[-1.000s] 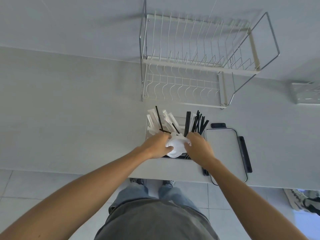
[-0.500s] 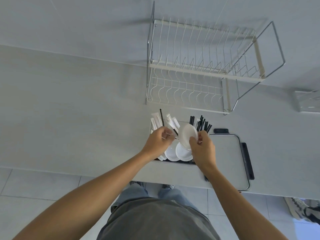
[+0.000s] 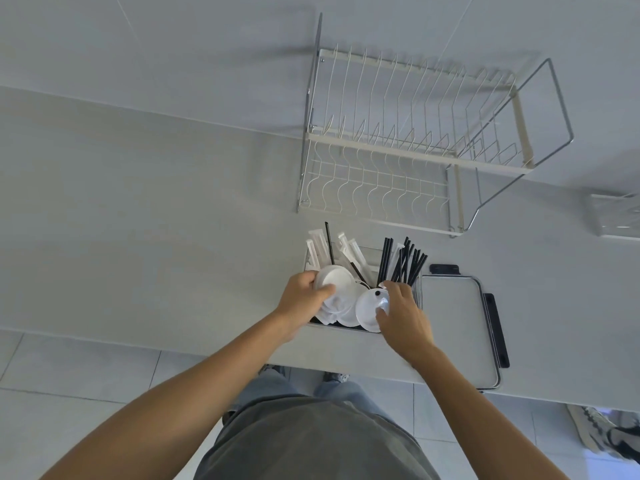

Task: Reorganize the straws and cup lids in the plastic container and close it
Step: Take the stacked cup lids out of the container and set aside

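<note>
Head view: the task is judged to be partway through. The plastic container point(image 3: 417, 299) stands at the near edge of the worktop point(image 3: 173, 220), open, its contents not yet in order. Its lid point(image 3: 453, 327), a flat clear panel with dark clasps, lies on the worktop just to the right of it, so the closing step is not yet done.

Contents of the container: along the far side, black straws point(image 3: 403, 261) stand tilted in a bundle at the right, their ends rising above the rim; white paper-wrapped straws point(image 3: 349, 252) lean at the left, with one loose black straw among them. In the near part lie several white cup lids point(image 3: 348, 311), overlapping one another, not stacked in a neat pile.

Hands: the left hand point(image 3: 301, 303) curls its fingers round one cup lid, holding it tilted above the left part of the container. The right hand point(image 3: 403, 313) has its fingers curled over the edge of another cup lid, one with a small dark spot, at the right part; whether it pinches or only presses that lid cannot be told for certain.

What is left, by this judgement: gather the cup lids into one stack, straighten the straws, fit the lid.

Far on the worktop stands a wire dish rack point(image 3: 408, 150).
</note>
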